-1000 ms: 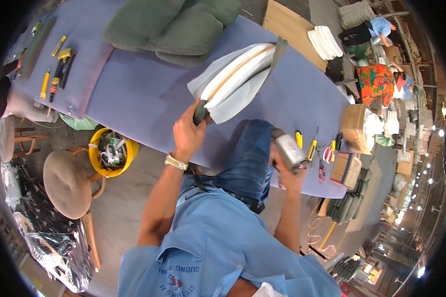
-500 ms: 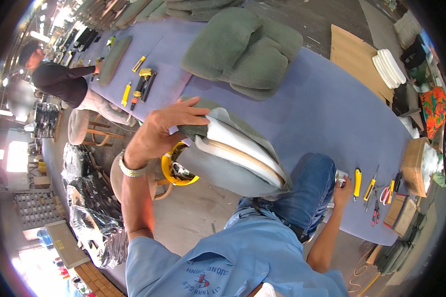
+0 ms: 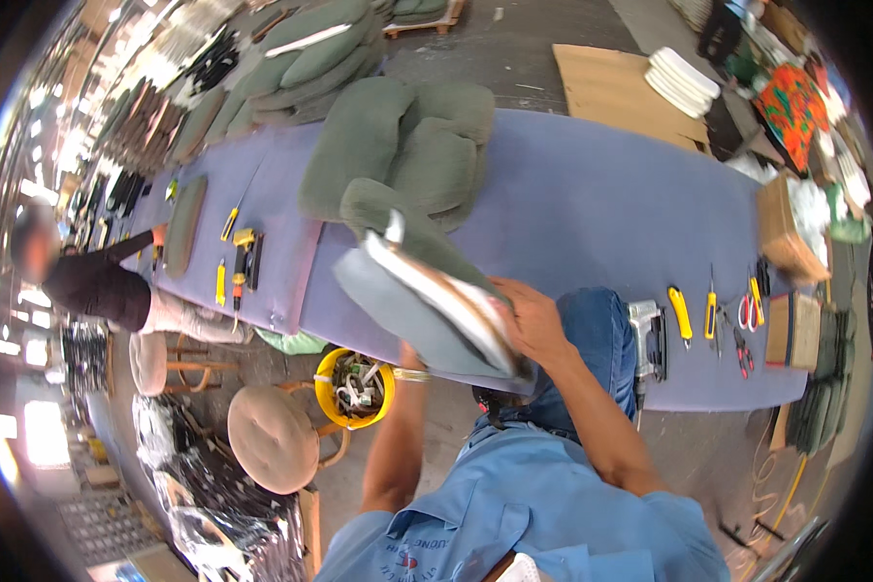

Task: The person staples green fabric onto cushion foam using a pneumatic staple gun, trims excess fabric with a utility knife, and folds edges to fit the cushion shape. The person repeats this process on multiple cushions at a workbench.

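Note:
A half-covered cushion (image 3: 427, 281) is tilted above the near table edge, slightly blurred. Green fabric folds over its far side, white padding and a thin brown layer show along its edge, and its near face is smooth grey. My right hand (image 3: 533, 320) grips the right end of this cushion. Behind the grey face my left hand disappears; only the wrist with a metal watch band (image 3: 410, 374) and the forearm show. A silver staple gun (image 3: 645, 339) lies by my raised knee, apart from my right hand.
Stacked green cushions (image 3: 398, 145) lie beyond my hands. A utility knife (image 3: 680, 315), screwdriver and pliers are at right, near a cardboard box (image 3: 791, 228). A yellow bucket (image 3: 386, 393) of scraps and a round stool (image 3: 274, 438) stand below left. Another person (image 3: 97, 286) works at far left.
My right hand has left the staple gun and taken hold of the cushion's right end. My left hand has gone from its top corner to behind it. The cushion has turned.

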The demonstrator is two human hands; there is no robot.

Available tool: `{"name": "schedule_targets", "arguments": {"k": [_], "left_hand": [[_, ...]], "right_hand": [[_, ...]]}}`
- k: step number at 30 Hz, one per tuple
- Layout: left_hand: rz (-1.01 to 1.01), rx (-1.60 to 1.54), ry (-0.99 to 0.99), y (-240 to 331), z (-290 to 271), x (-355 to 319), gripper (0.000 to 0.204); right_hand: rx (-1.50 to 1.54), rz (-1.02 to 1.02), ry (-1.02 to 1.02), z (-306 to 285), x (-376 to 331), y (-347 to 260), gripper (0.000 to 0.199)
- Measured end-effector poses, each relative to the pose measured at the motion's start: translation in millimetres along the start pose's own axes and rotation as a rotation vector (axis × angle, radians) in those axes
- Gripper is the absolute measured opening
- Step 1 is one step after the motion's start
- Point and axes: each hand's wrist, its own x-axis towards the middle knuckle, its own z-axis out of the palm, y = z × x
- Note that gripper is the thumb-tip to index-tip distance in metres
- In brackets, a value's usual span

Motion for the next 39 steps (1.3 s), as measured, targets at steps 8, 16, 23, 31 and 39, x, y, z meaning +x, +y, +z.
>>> {"name": "schedule_targets", "arguments": {"k": [8,16,23,31,39], "left_hand": [[-0.487,0.140,-0.042,-23.6,137.4,-84.5,0.075],[-0.568,0.226,-0.150,-26.4,242.9,-73.6,0.087],[-0.213,0.698,-0.395,-12.1,247.1,-97.9,0.083],[0.524,1.083,-0.452,53.5,286.6,-43.9,0.066],[0.528,1.303,-0.508,30.0,325.6,59.3,0.015]], "right_hand": [[-0.039,0.367,0.071,-50.9,-30.9,-31.8,0.043],[-0.270,0.773,0.204,-58.6,-70.1,74.9,0.053],[-0.149,0.751,0.070,-94.6,-72.7,70.3,0.050],[0.069,0.701,0.267,-132.9,-29.3,94.3,0.061],[0.285,0.656,0.339,-140.9,-7.2,150.8,0.058]]}}
